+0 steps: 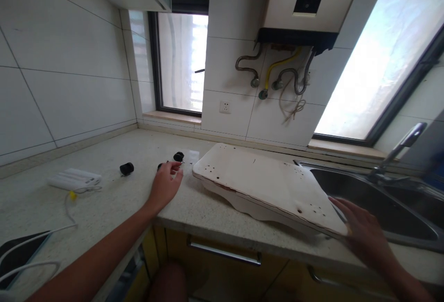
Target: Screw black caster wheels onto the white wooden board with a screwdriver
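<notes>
A white board [256,172] with groups of small holes and a wavy-edged side panel lies tilted over the counter and the sink's left edge. My right hand [364,225] grips its near right corner, thumb side on the rim. My left hand [167,181] is just left of the board, fingers bent together above the counter; what sits between the fingertips is hidden. Beside it is a black caster wheel [178,156]. Another dark caster [159,167] is partly covered by the knuckles. Farther left lies a third black caster [126,169].
A white power bank [74,179] with a white cable [65,228] lies on the left of the counter [121,209]. A dark flat device [21,251] is at the near left. At right are the steel sink [367,205] and faucet [398,149]. A water heater [308,1] hangs above.
</notes>
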Available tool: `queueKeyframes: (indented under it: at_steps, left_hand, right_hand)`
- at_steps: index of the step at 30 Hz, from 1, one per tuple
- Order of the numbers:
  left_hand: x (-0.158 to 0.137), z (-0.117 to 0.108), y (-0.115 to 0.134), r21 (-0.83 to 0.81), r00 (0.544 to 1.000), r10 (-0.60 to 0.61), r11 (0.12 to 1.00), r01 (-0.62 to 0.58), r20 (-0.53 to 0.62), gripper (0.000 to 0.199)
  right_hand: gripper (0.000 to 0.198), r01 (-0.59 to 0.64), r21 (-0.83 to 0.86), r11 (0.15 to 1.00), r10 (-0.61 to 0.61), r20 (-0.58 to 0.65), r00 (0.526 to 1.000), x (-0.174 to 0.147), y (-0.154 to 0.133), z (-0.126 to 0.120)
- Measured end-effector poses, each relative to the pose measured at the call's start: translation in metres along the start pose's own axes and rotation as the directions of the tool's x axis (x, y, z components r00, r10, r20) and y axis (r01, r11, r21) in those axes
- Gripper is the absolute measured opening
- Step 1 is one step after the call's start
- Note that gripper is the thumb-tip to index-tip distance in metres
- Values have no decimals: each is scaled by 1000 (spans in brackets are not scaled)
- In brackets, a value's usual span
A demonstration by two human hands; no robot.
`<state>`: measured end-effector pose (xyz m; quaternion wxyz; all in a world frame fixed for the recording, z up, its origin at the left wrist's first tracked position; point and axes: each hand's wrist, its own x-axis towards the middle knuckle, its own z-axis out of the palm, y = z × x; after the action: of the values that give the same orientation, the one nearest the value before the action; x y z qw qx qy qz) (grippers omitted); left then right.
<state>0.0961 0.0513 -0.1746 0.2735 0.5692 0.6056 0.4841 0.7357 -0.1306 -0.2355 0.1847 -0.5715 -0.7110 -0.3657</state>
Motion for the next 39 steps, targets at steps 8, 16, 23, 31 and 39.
queueKeyframes:
  at_steps: [8,16,23,31,39]
  left_hand:
    - [58,-35,-30,528,984,160,831,-174,72,46]
    - [86,-64,-64,753,987,130,639,-155,93,58]
    - [105,-73,-69,837,985,150,525,-156,89,54]
    - [123,-34,-52,858,974,102,461,-225,200,30]
    - [125,-17,-30,741,994,44,663,-103,99,44]
  right_hand:
    - [64,-92,54,994,88,69,994,-1,-1,-2]
    - [65,-153,64,986,143,132,981,-5,10,0]
    - [58,-191,95,977,181,105,978,-4,5,2]
    - [53,-214,80,974,206,102,973,-1,0,-3]
    - [41,-229,71,971,224,68,972,-3,2,2]
